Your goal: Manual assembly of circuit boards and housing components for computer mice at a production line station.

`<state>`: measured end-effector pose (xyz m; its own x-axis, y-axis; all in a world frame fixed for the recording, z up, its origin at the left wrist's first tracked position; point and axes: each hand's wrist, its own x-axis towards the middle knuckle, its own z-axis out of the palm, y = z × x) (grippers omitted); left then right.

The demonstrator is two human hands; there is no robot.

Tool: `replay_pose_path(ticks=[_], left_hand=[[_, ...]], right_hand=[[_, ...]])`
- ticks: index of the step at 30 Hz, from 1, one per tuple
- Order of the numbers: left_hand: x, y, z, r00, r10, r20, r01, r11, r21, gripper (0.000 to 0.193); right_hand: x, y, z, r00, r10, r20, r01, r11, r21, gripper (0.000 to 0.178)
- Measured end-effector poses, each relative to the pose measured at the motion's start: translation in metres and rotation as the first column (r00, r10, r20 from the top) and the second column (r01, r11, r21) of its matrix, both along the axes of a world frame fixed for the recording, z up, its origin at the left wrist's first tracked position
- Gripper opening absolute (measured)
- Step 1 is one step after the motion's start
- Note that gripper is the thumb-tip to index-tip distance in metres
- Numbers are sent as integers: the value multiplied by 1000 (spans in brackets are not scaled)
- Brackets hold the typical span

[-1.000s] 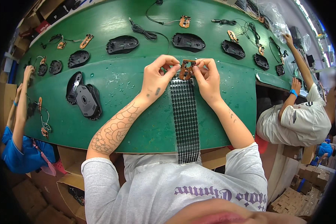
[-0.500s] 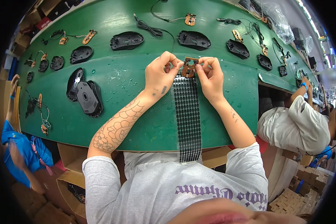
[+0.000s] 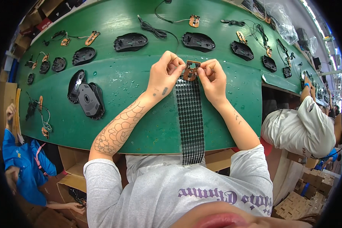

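A small brown mouse circuit board (image 3: 191, 72) with dark parts on it is held upright between both hands. My left hand (image 3: 168, 72) pinches at its left edge with thumb and forefinger. My right hand (image 3: 213, 81) grips the right edge, its other fingers curled in. Just below the board, a long clear sheet of round black stickers (image 3: 190, 121) runs toward me and hangs over the table's near edge. The fingertips partly hide the board's sides.
The green table (image 3: 148, 129) carries a black mouse shell (image 3: 90, 99) leaning over another at left. Black mouse bases (image 3: 198, 41), coiled cables (image 3: 154, 29) and more circuit boards (image 3: 194, 21) line the far side. A blue-clad person (image 3: 26, 163) is at left, a white-shirted one (image 3: 298, 127) at right.
Both hands keep the board between them; it has shifted slightly left and down. At left, the blue-clad person has moved, with a hand now at the cardboard box below the table.
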<state>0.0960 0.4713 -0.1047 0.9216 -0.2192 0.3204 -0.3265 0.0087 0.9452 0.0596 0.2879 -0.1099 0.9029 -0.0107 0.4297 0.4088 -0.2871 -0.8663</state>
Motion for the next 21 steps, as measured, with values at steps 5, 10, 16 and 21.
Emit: replay_pose_path(ticks=[5,10,16,21], left_hand=[[2,-4,3,980,-158,-122,125,962,-245,14],[20,22,43,936,-188,-298,167,981,-95,22],[151,106,147,992,-25,127,82,878,-471,18],[298,217,260,662,292,690,62,896,-439,19]], right_hand=[[-1,-3,-2,997,-6,71,11,997,-70,24],[-6,13,12,999,-13,33,3,956,295,19],[-9,20,109,921,311,234,-387,797,463,10],[-47,47,217,550,513,659,-835,344,429,5]])
